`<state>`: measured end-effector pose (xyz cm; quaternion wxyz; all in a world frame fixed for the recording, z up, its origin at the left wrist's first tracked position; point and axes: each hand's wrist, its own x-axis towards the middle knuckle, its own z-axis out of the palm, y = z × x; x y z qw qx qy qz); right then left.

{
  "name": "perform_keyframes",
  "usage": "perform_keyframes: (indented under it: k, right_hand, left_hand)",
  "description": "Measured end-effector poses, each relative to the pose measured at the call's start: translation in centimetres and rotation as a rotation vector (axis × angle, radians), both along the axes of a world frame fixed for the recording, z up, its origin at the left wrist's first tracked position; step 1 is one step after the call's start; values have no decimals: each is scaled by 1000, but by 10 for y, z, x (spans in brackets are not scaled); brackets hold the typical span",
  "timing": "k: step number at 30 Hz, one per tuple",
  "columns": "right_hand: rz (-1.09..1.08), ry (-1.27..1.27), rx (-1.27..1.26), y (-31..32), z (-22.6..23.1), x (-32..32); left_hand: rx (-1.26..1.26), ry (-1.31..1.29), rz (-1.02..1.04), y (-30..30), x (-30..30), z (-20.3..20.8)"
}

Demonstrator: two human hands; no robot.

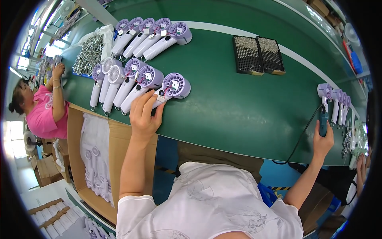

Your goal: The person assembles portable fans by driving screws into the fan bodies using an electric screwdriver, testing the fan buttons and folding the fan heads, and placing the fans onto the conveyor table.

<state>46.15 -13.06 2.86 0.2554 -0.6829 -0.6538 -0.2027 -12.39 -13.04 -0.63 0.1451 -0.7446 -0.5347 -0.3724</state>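
My left hand (144, 114) grips the white handle of a lilac handheld fan body (172, 87), the nearest one in a row of several lying on the green table (238, 103). My right hand (323, 140) is closed on a dark corded power tool (323, 120) at the table's right end, its tip pointing at another lilac fan (325, 92). The tool's black cable (298, 141) runs down off the table edge.
A second row of fan bodies (151, 34) lies farther back, beside a bag of metal parts (89, 51). Two black trays of small parts (258, 55) sit mid-table. An open cardboard box (97, 159) with white fan parts stands at my left. A person in pink (41, 113) works at far left.
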Motion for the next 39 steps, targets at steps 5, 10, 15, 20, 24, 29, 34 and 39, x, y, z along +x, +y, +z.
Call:
perform_keyframes:
  k: [5, 10, 15, 20, 24, 29, 34, 39]
  right_hand:
    - [-10, 9, -8, -1, -4, 2]
    - [-3, -6, 3, 1, -5, 0]
    - [-8, 15, -9, 0, -6, -5]
    - [-8, 69, -55, -2, -8, -7]
    - [-5, 68, -82, -2, -12, -7]
    - [75, 64, -99, 1, -15, -15]
    - [131, 50, -117, 2, -18, -19]
    - [111, 71, -171, 2, -19, -22]
  left_hand:
    - [20, 9, -2, 0, 0, -2]
    - [37, 19, -21, 2, -2, -4]
    - [19, 8, -2, 0, -1, -4]
    - [29, 2, 2, 1, -1, -4]
    - [20, 27, 5, 1, -1, -3]
    - [21, 4, 2, 2, -2, -5]
    - [23, 20, -1, 0, -2, -2]
    - [33, 25, -10, 1, -2, -6]
